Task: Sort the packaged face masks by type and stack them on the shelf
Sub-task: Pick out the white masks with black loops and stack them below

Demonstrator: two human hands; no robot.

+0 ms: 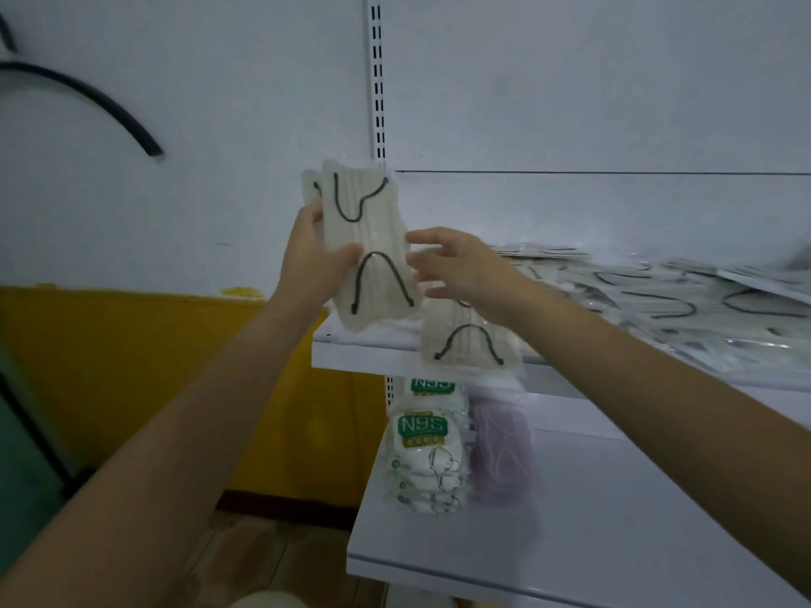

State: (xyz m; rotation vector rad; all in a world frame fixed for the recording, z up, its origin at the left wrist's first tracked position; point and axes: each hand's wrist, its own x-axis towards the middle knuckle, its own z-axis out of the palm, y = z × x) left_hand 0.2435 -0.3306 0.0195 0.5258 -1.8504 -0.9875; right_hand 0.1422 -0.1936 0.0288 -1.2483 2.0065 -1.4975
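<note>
So we're at the white metal upper shelf (351, 359), which carries a big loose heap of clear-wrapped masks (658, 296) with dark ear loops, sprawling off to the right. On the white lower shelf (614, 541) stand a stack of white N95 packs (421, 449) with green labels and, just beside it on the right, a lilac mask pack (500, 449). A lying cream mask pack (469, 340) sits at the upper shelf's front lip, overhanging a bit.

Our left hand (316, 261) grips the held cream pleated mask pack (368, 239), the one with black ear loops, up above the shelf's left end, thumb across the front. A second pack seems tucked behind it. Our right hand (456, 265) is spread wide at the pack's right edge and holds nothing. Touching or not, we can't tell.

Our tip: square the edges with the right hand first, then lay it with the matching cream one, not on the heap.

The held pack is upright, long axis near vertical, top leaning slightly left, face toward us, with a loop at each end.
</note>
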